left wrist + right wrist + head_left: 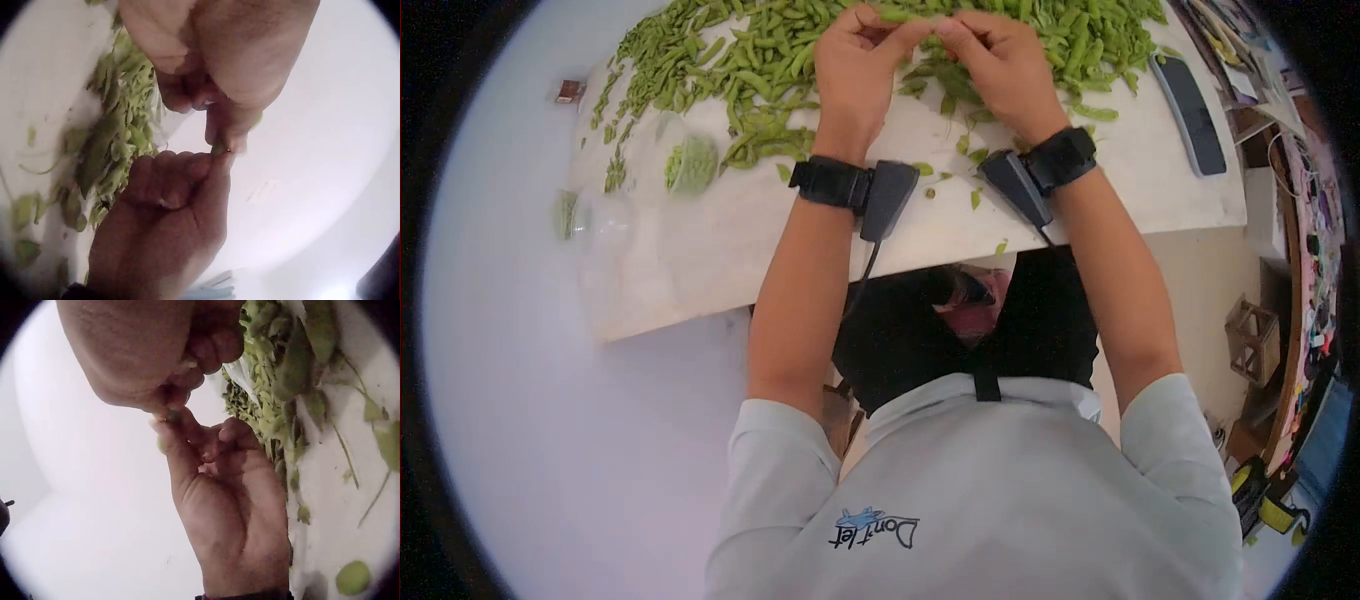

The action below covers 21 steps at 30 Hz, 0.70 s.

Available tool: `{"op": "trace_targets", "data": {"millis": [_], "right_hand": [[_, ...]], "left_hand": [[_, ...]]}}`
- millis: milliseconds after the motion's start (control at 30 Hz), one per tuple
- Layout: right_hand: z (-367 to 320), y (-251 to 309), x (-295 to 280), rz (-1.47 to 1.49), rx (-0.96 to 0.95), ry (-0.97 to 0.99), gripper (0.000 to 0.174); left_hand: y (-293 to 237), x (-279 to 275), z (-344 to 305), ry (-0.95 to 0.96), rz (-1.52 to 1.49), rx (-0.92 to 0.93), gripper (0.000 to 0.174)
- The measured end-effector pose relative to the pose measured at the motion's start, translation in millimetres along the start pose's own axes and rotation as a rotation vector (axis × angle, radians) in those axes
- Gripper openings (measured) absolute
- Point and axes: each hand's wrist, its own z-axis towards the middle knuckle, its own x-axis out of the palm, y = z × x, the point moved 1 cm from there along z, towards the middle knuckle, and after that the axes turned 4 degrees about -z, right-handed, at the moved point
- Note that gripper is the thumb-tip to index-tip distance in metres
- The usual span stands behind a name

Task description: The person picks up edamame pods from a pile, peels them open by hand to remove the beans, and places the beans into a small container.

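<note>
Both hands meet at the far side of the table, over the heap of pods. My left hand [855, 75] pinches a green soybean pod [897, 16] between thumb and fingers. My right hand [1002, 75] pinches the pod's end, its thumb tip right against the left fingertips. In the left wrist view a small green part of the pod [217, 149] shows between the two sets of fingertips; the fingers hide most of it. The right wrist view also shows a bit of the pod [174, 416] at the meeting fingertips. The other fingers of both hands are curled in.
Many green pods [765, 85] spread across the back of the table [730, 230]. A clear container with green beans [691, 165] stands at the left. A phone [1190, 115] lies near the right edge. Loose leaves [975, 199] lie before the hands.
</note>
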Motion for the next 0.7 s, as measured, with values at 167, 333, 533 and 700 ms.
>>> {"op": "trace_targets", "data": {"millis": [167,333,533,700], "right_hand": [[0,-10,-1,0.176,0.131,0.010,0.036],[2,-15,3,0.136,0.109,-0.041,0.034],[-1,-13,2,0.163,0.119,-0.108,0.032],[-3,-14,3,0.172,0.206,-0.196,0.032]], "left_hand": [[1,2,9,0.047,-0.168,-0.039,0.009],[4,-4,5,0.030,-0.123,-0.049,0.011],[1,-1,4,0.064,0.010,0.097,0.009],[6,-3,5,0.178,0.129,0.215,0.013]]}}
